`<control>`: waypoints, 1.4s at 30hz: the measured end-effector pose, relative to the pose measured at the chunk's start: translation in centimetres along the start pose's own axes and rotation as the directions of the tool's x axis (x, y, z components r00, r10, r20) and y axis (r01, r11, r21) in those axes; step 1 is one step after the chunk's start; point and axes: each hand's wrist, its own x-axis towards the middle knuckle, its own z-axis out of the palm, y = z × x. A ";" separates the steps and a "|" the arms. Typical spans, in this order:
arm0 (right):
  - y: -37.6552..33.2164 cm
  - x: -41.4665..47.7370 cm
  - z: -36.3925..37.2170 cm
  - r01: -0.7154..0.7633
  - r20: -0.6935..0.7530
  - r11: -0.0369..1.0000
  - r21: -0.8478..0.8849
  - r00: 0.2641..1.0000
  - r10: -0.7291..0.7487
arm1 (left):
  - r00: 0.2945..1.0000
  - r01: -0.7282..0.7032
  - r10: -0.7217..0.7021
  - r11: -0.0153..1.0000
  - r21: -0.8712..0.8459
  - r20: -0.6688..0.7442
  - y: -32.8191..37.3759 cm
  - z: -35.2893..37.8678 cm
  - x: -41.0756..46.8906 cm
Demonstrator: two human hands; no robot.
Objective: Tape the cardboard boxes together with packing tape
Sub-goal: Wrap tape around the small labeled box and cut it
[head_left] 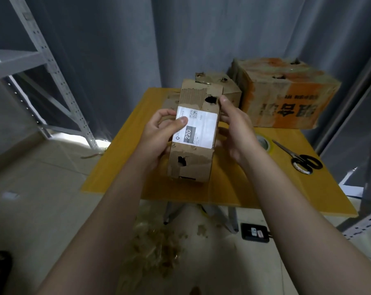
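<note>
I hold a small cardboard box (pixel 191 165) over the yellow worktop (pixel 116 167). My left hand (pixel 159 137) grips its left side, thumb pressed on the white label (pixel 201 128), and my right hand (pixel 236 128) clasps its right side. A tape roll (pixel 265 143) and scissors (pixel 303 161) lie on the worktop to my right. A larger orange-printed box (pixel 286 96) stands at the far corner.

yellow table (pixel 116 167) | grey shelving (pixel 16 60) left | curtain (pixel 116 50) behind | black device (pixel 254 232) on floor
</note>
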 end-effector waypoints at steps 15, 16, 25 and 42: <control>-1.5 -1.5 2.3 0.186 -0.050 0.975 -0.123 0.980 -0.194 | 0.999 -0.038 0.034 0.993 0.112 0.033 1.9 -1.3 -2.7; -1.5 -1.5 2.2 0.173 -0.034 0.978 -0.118 0.983 -0.179 | 0.999 -0.035 0.031 0.993 0.113 0.039 1.8 -1.4 -2.7; -1.4 -1.5 2.1 0.121 -0.010 0.977 -0.177 0.992 -0.125 | 1.000 -0.012 0.009 0.994 0.108 0.030 1.1 -1.9 -2.2; -1.2 -1.9 0.0 -0.032 0.173 0.700 -0.713 0.960 0.221 | 0.999 0.012 0.030 0.622 0.783 -0.039 1.1 -1.3 1.4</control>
